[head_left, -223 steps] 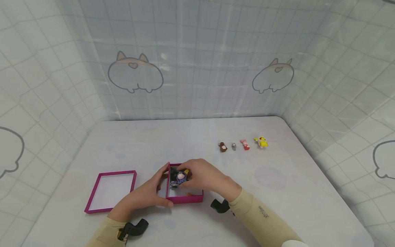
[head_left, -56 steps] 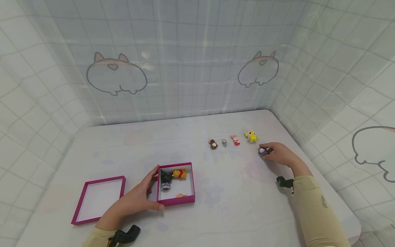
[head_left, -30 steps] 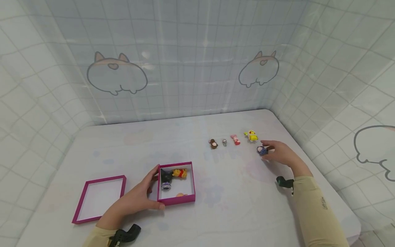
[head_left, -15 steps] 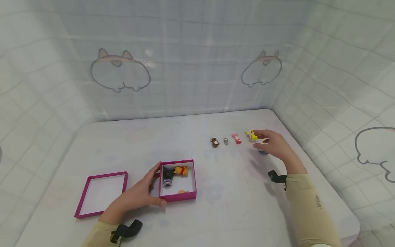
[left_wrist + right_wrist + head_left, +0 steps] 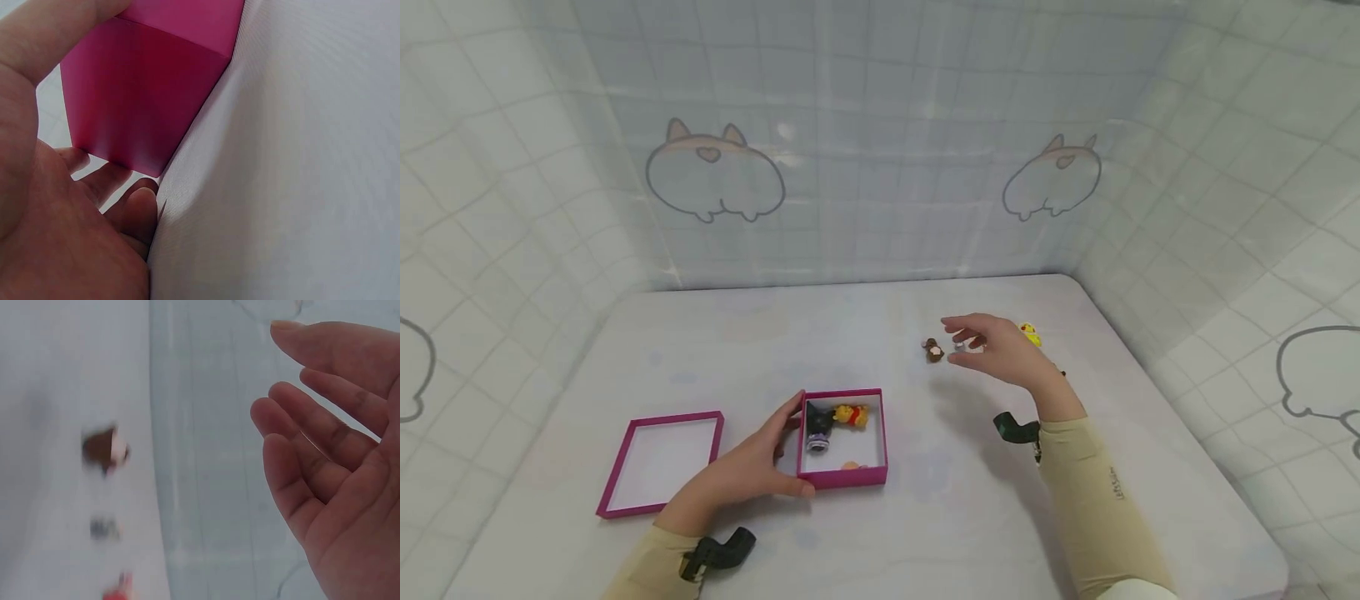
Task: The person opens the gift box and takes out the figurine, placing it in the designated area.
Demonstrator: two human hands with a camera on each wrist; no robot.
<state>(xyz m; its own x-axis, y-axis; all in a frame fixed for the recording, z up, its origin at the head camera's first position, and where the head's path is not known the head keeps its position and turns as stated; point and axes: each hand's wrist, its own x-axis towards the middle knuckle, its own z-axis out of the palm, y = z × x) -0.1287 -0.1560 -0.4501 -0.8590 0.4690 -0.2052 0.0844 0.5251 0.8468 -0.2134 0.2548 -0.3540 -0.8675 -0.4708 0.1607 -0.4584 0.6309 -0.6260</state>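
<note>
My left hand (image 5: pixel 752 471) grips the left side of a magenta box (image 5: pixel 850 478), thumb at the front and fingers round the far side; the left wrist view shows its magenta wall (image 5: pixel 137 94). Inside lie a black figurine (image 5: pixel 817 425), a yellow Winnie-the-Pooh figurine (image 5: pixel 852 415) and a peach-coloured piece (image 5: pixel 850 465) partly hidden by the front wall. Holding nothing, my right hand (image 5: pixel 1003 350) hovers over the figurine row with fingers loosely bent. Just left of its fingertips lies a brown figurine (image 5: pixel 933 350). A small grey figurine (image 5: pixel 959 347) shows between thumb and fingers.
A yellow figurine (image 5: pixel 1030 333) peeks out behind the right hand. The right wrist view shows a red-and-pink figurine (image 5: pixel 119 592), blurred. The blue figurine is almost wholly behind my wrist. A magenta-rimmed lid (image 5: pixel 613 471) lies left of the box. Patterned curtains (image 5: pixel 887 208) surround the table.
My right hand took a blue figurine from the box, set it down near the yellow one, released it and moved left over the row. My left hand has stayed on the box.
</note>
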